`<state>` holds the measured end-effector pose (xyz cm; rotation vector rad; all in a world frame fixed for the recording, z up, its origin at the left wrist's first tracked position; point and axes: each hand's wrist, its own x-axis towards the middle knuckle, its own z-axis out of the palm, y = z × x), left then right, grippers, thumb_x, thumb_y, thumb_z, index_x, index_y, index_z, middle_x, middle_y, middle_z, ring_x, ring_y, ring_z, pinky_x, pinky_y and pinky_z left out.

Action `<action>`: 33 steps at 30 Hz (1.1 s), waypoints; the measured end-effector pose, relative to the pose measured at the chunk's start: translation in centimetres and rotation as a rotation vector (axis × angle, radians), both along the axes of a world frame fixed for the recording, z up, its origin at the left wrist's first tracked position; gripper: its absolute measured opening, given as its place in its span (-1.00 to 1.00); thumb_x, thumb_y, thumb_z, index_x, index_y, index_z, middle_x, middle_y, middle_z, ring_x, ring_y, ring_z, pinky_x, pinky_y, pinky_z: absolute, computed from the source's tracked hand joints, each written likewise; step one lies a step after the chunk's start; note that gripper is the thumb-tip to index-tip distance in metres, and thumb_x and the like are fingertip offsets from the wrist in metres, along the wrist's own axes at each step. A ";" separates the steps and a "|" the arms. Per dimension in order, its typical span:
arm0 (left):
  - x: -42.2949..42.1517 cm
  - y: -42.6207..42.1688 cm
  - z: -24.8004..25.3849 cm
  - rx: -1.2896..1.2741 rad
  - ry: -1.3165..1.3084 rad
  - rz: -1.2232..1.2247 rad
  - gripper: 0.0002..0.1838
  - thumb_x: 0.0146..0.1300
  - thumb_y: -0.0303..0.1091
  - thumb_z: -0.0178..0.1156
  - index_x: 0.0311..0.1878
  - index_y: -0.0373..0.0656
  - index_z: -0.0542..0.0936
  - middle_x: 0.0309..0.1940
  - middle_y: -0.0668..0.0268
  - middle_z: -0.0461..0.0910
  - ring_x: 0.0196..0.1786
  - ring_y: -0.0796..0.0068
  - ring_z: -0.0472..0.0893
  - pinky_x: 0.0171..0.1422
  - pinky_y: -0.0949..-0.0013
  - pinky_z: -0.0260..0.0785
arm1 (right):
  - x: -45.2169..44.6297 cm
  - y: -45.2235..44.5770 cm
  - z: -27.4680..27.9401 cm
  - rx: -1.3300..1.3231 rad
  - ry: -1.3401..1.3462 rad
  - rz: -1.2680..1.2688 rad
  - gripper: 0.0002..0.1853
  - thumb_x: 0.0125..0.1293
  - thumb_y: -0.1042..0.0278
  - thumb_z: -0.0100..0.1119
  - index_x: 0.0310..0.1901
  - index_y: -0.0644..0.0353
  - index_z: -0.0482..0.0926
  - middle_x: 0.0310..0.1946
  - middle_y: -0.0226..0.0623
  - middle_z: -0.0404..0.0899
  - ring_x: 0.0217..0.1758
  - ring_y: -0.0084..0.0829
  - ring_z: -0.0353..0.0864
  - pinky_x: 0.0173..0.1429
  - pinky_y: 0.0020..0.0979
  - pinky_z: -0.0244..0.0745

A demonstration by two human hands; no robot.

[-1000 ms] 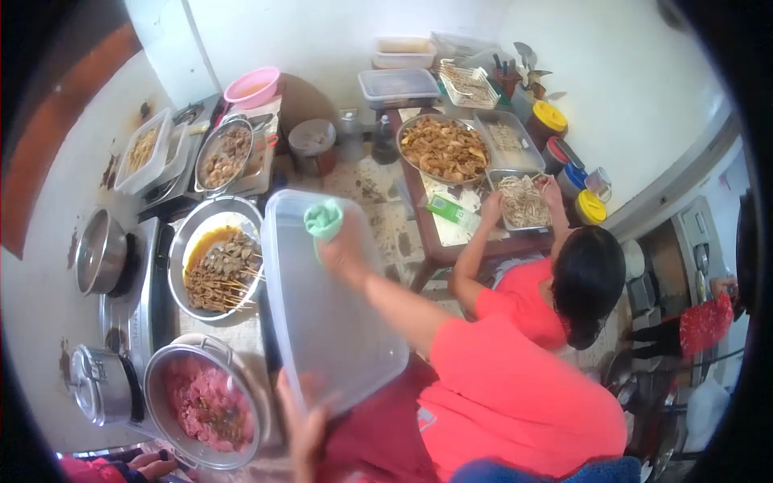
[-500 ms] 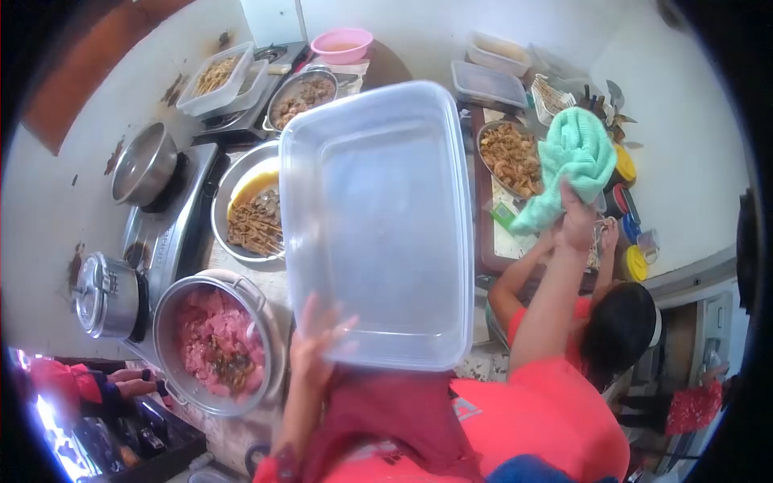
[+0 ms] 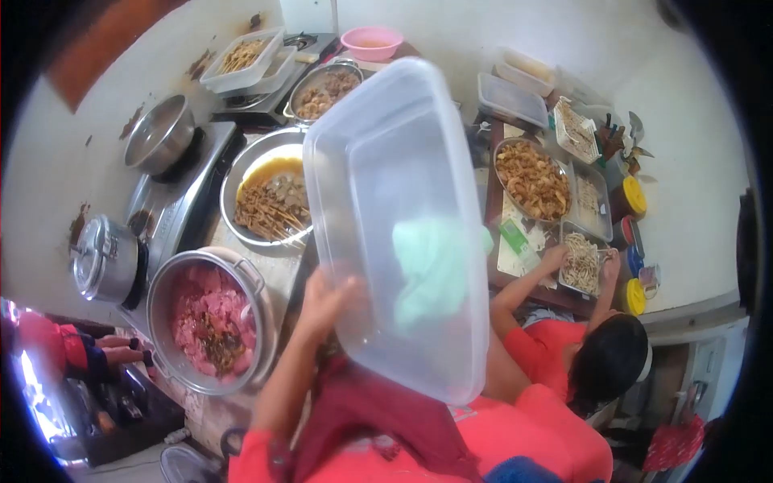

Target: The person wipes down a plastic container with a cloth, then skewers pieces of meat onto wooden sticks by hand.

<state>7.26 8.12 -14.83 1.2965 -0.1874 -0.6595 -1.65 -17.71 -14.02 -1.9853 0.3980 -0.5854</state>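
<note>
A large translucent plastic container (image 3: 378, 161) is held up tilted in front of me. My left hand (image 3: 328, 304) grips its lower left side, fingers closed on the wall and rim. Through the plastic shows a mint-green cloth (image 3: 431, 274), bunched against the container's far side. My right arm reaches behind the container to the cloth; the right hand's fingers are hidden there. Left of the container are a pot of pink raw meat (image 3: 213, 322) and a basin of skewers in yellow sauce (image 3: 270, 201).
Another person's hands (image 3: 555, 259) work at a tray of pale strips (image 3: 581, 262) on the right table. A pan of browned food (image 3: 531, 179) is beyond it. A stove (image 3: 173, 229) with a lidded pot (image 3: 105, 262) and a steel bowl (image 3: 161, 135) lines the left.
The container has tilted and turned. My right hand has brought the green cloth from the open space at right down behind the container, against its wall.
</note>
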 end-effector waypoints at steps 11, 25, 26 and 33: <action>-2.6 -1.8 -1.6 0.374 -0.532 -0.026 -0.75 0.11 -0.44 0.19 -0.23 -0.26 0.33 -0.45 0.23 0.44 -0.43 0.44 0.47 -0.38 0.40 0.34 | -0.8 -5.8 -0.6 -0.299 0.109 0.041 -0.51 0.37 0.06 -0.18 0.17 0.26 0.30 -0.02 -0.21 0.47 -0.06 -0.39 0.51 -0.02 -0.37 0.48; -3.9 -0.3 -4.2 0.400 -0.460 -0.007 -0.72 0.08 -0.40 0.21 -0.23 -0.29 0.36 -0.42 0.10 0.48 -0.36 0.28 0.52 -0.27 0.30 0.36 | -4.9 0.0 -5.2 -0.159 0.282 0.153 -0.55 0.34 0.17 -0.11 0.17 0.26 0.29 -0.02 -0.22 0.47 -0.05 -0.36 0.51 -0.02 -0.36 0.48; -3.7 -0.7 -4.0 0.392 -0.497 0.050 -0.72 0.08 -0.41 0.21 -0.22 -0.30 0.36 -0.41 0.10 0.48 -0.35 0.28 0.52 -0.26 0.30 0.37 | -5.0 0.9 -5.9 -0.167 0.308 0.187 -0.55 0.34 0.18 -0.11 0.17 0.26 0.29 -0.02 -0.22 0.47 -0.05 -0.36 0.51 -0.01 -0.36 0.48; -2.9 -1.2 -4.8 0.330 -0.377 0.225 -0.78 0.09 -0.47 0.20 -0.23 -0.29 0.40 -0.38 0.12 0.56 -0.32 0.40 0.55 -0.18 0.34 0.39 | -6.1 1.9 -8.6 -0.099 0.467 0.213 -0.56 0.33 0.23 -0.07 0.17 0.26 0.29 -0.02 -0.23 0.47 -0.04 -0.35 0.51 -0.01 -0.36 0.48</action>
